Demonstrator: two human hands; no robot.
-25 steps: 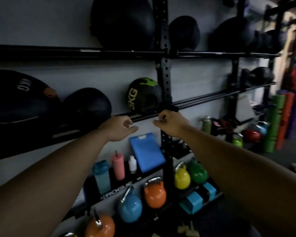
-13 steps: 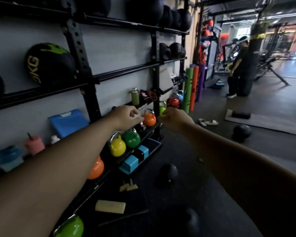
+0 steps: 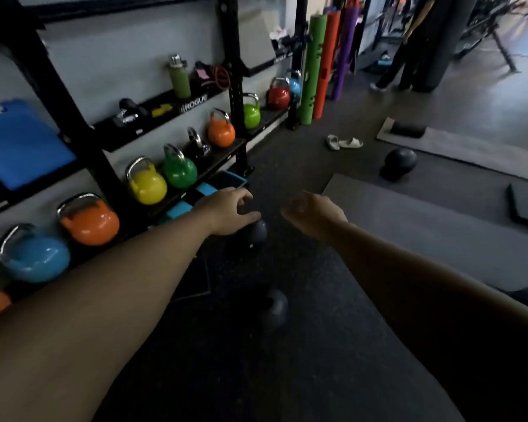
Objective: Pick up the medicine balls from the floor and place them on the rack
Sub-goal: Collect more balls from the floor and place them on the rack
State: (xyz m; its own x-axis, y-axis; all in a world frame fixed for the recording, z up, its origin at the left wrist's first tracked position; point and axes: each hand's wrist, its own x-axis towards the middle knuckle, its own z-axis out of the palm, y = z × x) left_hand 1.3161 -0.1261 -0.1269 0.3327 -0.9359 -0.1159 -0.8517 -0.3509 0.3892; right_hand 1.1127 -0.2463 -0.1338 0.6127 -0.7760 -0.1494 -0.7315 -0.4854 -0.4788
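Both arms are stretched forward and down toward the dark rubber floor (image 3: 302,345), and I judge that this is a reach for the next ball. The left hand (image 3: 226,213) has its fingers loosely curled and holds nothing; the right hand (image 3: 313,213) is also empty, with the fingers half bent. They stand apart from each other, as if to take a ball from two sides. One dark medicine ball (image 3: 258,233) lies on the floor just behind the left hand, partly hidden by it. A second ball (image 3: 276,306) lies nearer to the person, between the forearms, and a third ball (image 3: 400,162) rests well away, near a grey mat (image 3: 470,150). The rack (image 3: 235,95) stands on the left, with coloured kettlebells (image 3: 147,184) on its low shelf.
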